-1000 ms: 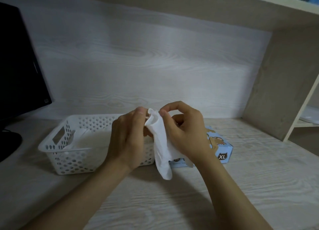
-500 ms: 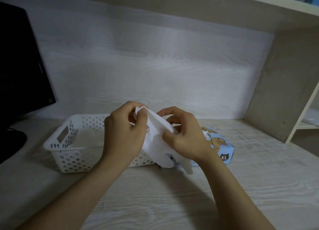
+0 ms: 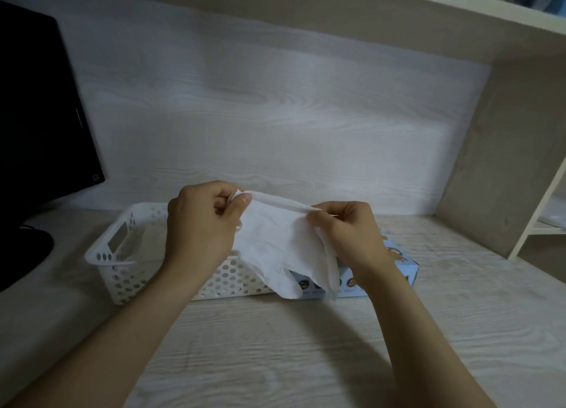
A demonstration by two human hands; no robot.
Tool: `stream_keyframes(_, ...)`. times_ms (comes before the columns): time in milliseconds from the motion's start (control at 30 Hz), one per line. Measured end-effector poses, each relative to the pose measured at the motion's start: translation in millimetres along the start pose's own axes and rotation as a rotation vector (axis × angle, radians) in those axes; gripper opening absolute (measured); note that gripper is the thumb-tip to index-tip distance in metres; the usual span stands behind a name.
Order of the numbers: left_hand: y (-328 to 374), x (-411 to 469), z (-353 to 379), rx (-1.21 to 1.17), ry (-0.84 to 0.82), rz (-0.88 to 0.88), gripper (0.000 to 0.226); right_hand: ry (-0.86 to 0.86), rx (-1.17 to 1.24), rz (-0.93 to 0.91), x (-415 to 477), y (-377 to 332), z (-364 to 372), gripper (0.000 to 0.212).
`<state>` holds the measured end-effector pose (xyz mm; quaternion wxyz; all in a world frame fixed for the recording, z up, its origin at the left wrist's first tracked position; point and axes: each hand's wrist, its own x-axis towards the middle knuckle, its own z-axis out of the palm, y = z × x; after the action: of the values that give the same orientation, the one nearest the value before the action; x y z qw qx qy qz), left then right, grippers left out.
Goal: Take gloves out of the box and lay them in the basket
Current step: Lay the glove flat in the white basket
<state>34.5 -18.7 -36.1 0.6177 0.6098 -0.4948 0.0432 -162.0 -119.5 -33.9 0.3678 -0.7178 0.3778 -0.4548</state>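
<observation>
- Two hands, bunched together on the glove [image 3: 275, 248] a second ago, now stand apart: my left hand [image 3: 200, 224] and right hand [image 3: 352, 236] each pinch one end of its cuff.
- That pull has spread it wide and flat. Before, it hung as a narrow crumpled strip.
- Its fingers dangle at centre frame, in front of the basket [image 3: 104, 256] at centre left and the box [image 3: 401, 270] just right of it.
- I judge it smoothed enough to lay down. It only needs carrying left, over the basket's near rim.
</observation>
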Motion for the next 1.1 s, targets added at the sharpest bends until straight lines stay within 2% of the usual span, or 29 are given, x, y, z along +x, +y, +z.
stream_keyframes(200, -10, 18, -19, 0.071, -0.021, -0.094, 0.012, 0.144, -0.13, -0.07, 4, 2, 10, 0.013)
stream_keyframes(333, -19, 26, -27, 0.068, 0.02, -0.147, 0.011, 0.116, -0.242, -0.108, 16, -8, 18, 0.025)
stream_keyframes(467, -32, 32, -29, 0.011, -0.029, -0.263, 0.01, 0.123, -0.351, -0.096, 29, -25, 38, 0.04)
stream_keyframes(567, -39, 36, -30, -0.01, -0.028, -0.353, 0.018, 0.121, -0.562, -0.106, 35, -32, 63, 0.038)
stream_keyframes(633, -39, 37, -32, 0.119, 0.013, -0.353, 0.031, 0.092, -0.743, -0.164, 38, -32, 78, 0.033)
stream_keyframes(700, -39, 36, -36, 0.25, 0.028, -0.304, 0.035, 0.038, -0.829, -0.22, 42, -32, 88, 0.028)
stream_keyframes(867, -45, 33, -49, 0.612, -0.032, -0.162, 0.006, -0.159, -0.984, -0.342, 59, -31, 103, 0.024)
stream_keyframes(1000, -44, 36, -55, 0.831, -0.139, -0.158, 0.046, -0.29, -1.058, -0.373, 71, -30, 113, 0.016)
stream_keyframes(1100, -43, 38, -59, 0.946, -0.239, -0.193, 0.052, -0.356, -1.051, -0.36, 81, -29, 119, 0.018)
